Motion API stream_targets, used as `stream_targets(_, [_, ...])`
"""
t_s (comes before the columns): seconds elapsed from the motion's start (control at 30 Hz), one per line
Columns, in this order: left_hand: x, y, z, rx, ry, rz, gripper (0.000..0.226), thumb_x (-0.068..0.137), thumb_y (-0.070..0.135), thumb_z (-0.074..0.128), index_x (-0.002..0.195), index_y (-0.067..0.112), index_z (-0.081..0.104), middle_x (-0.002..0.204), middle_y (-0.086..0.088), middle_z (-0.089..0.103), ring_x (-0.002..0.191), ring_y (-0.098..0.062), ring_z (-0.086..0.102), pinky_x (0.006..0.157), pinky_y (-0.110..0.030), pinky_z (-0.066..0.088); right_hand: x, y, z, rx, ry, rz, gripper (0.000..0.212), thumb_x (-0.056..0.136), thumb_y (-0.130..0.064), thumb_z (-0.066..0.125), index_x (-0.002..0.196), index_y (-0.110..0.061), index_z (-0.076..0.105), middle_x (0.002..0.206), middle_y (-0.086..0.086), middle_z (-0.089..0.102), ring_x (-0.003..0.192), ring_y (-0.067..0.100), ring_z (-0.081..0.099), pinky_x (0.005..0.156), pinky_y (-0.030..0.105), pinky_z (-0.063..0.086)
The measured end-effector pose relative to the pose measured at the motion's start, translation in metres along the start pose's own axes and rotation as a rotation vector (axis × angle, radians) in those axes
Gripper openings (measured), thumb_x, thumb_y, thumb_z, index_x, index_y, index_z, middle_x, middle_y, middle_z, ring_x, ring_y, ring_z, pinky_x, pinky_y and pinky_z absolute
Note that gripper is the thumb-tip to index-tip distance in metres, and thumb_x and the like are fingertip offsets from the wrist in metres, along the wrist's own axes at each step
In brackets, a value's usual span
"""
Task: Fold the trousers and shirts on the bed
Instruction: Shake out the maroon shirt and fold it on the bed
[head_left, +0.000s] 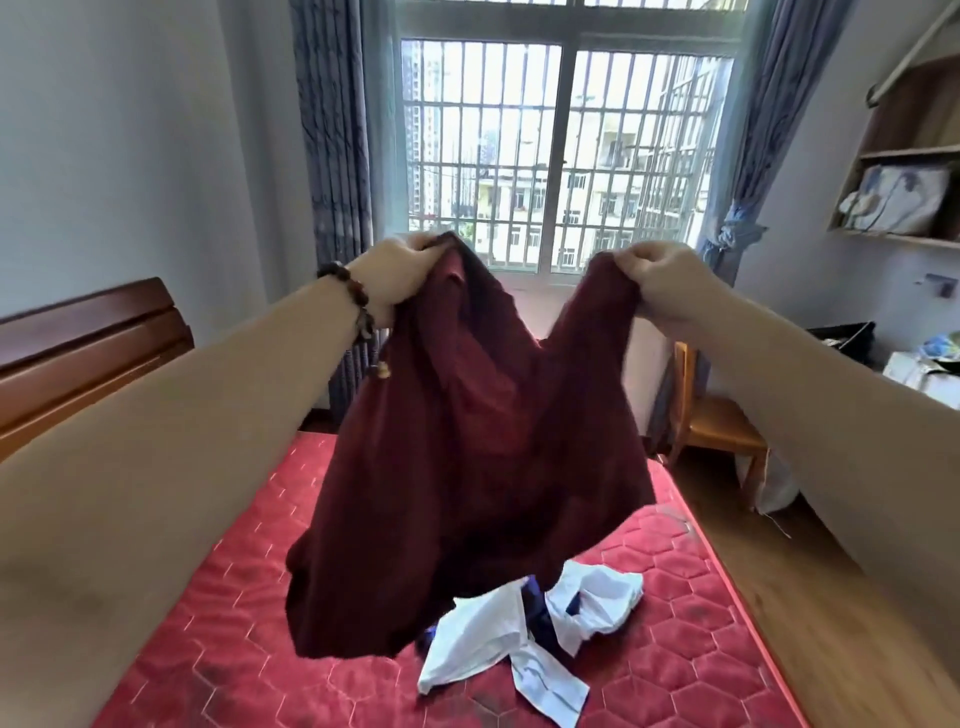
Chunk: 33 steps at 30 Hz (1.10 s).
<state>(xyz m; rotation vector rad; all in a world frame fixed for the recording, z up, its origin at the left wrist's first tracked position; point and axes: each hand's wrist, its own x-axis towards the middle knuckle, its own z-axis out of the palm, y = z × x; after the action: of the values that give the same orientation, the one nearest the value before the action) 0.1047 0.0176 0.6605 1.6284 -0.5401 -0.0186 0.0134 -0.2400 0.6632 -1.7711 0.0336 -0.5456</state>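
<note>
A dark maroon garment (467, 467) hangs in the air above the bed, spread between both hands. My left hand (400, 275), with a bead bracelet on its wrist, grips one top corner. My right hand (670, 283) grips the other top corner. The cloth sags in a V between them and its lower edge hangs above the red quilted mattress (218, 623). Below it, a crumpled white garment (519, 639) with dark blue parts lies on the mattress, partly hidden by the maroon cloth.
A wooden headboard (88, 348) stands at the left. A wooden chair (717, 426) is beside the bed on the right, by the barred window (561, 150) and curtains. Shelves (904, 171) hang on the right wall, with clutter below.
</note>
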Motion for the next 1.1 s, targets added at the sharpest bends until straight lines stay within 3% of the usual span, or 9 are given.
stream_targets(0.13, [-0.001,0.003,0.056,0.148,-0.198,-0.062,0.041,0.088,0.022,0.070,0.125,0.011,0.057,0.101,-0.009,0.071,0.089,-0.021,0.070,0.080,-0.035,0.058,0.005,-0.034,0.061,0.079,-0.084,-0.129,0.023,0.096,-0.011,0.055,0.074,-0.012,0.059,0.075,0.010,0.058,0.069,0.023,0.059,0.067,0.038,0.052])
stream_targets(0.23, [0.004,0.005,0.068,0.350,-0.077,0.005,0.041,0.087,0.025,0.071,0.119,0.001,0.062,0.107,-0.004,0.067,0.097,-0.021,0.064,0.092,-0.036,0.052,0.013,-0.033,0.067,0.102,-0.117,-0.192,0.004,0.094,-0.016,0.059,0.094,-0.013,0.062,0.093,0.011,0.063,0.086,0.025,0.063,0.081,0.041,0.054])
stream_targets(0.37, [0.015,0.013,0.048,-0.097,-0.043,0.005,0.015,0.087,0.009,0.069,0.098,0.000,0.064,0.097,-0.018,0.071,0.092,-0.033,0.069,0.086,-0.043,0.057,0.002,0.031,0.036,-0.092,-0.374,-0.076,0.076,0.079,-0.037,0.075,0.143,-0.035,0.033,0.143,0.003,0.044,0.124,0.014,0.052,0.100,0.039,0.046])
stream_targets(0.47, [0.020,0.025,0.037,-0.275,-0.101,0.088,0.014,0.092,0.006,0.061,0.080,0.003,0.067,0.082,-0.014,0.073,0.076,-0.027,0.072,0.071,-0.038,0.059,-0.026,0.102,0.046,-0.046,-0.670,0.122,0.105,0.070,-0.013,0.084,0.152,-0.029,0.019,0.149,-0.004,0.039,0.133,0.012,0.043,0.109,0.040,0.039])
stream_targets(0.6, [0.031,0.028,0.006,-0.360,-0.040,0.187,0.024,0.093,0.009,0.060,0.074,0.006,0.074,0.082,-0.013,0.074,0.078,-0.027,0.072,0.071,-0.036,0.059,-0.055,0.162,0.073,-0.202,-0.600,0.225,0.032,0.069,-0.014,0.081,0.099,-0.020,0.070,0.091,-0.008,0.074,0.082,0.006,0.068,0.079,0.029,0.056])
stream_targets(0.73, [0.033,-0.006,-0.057,0.459,0.235,0.115,0.023,0.086,0.033,0.070,0.102,0.017,0.066,0.087,0.003,0.068,0.082,-0.008,0.067,0.073,-0.012,0.052,-0.038,0.148,0.059,-0.170,-0.378,0.259,0.013,0.088,-0.001,0.064,0.083,-0.012,0.069,0.081,0.009,0.068,0.068,0.019,0.063,0.081,0.041,0.054])
stream_targets(0.83, [0.017,-0.036,-0.070,0.798,-0.002,-0.192,0.073,0.070,0.060,0.073,0.128,0.021,0.054,0.122,-0.003,0.062,0.101,-0.012,0.063,0.087,-0.025,0.050,-0.015,0.098,0.055,-0.189,-0.324,0.086,0.017,0.087,0.007,0.057,0.080,-0.005,0.066,0.075,0.010,0.062,0.066,0.020,0.057,0.072,0.037,0.050])
stream_targets(0.93, [0.000,-0.053,-0.036,0.590,-0.319,-0.159,0.112,0.060,0.070,0.074,0.151,0.027,0.024,0.150,-0.007,0.038,0.132,-0.022,0.042,0.108,-0.038,0.038,0.003,0.046,0.075,-0.342,-0.420,-0.097,0.011,0.084,0.003,0.060,0.092,0.006,0.066,0.079,0.011,0.061,0.070,0.016,0.056,0.067,0.029,0.049])
stream_targets(1.1, [-0.011,-0.064,0.041,0.149,-0.317,-0.083,0.020,0.080,0.009,0.076,0.099,0.013,0.070,0.093,-0.002,0.074,0.086,-0.016,0.069,0.079,-0.030,0.057,0.013,0.004,0.097,-0.475,-0.370,-0.228,0.010,0.079,-0.003,0.064,0.088,-0.002,0.069,0.077,0.008,0.061,0.070,0.016,0.054,0.066,0.030,0.046])
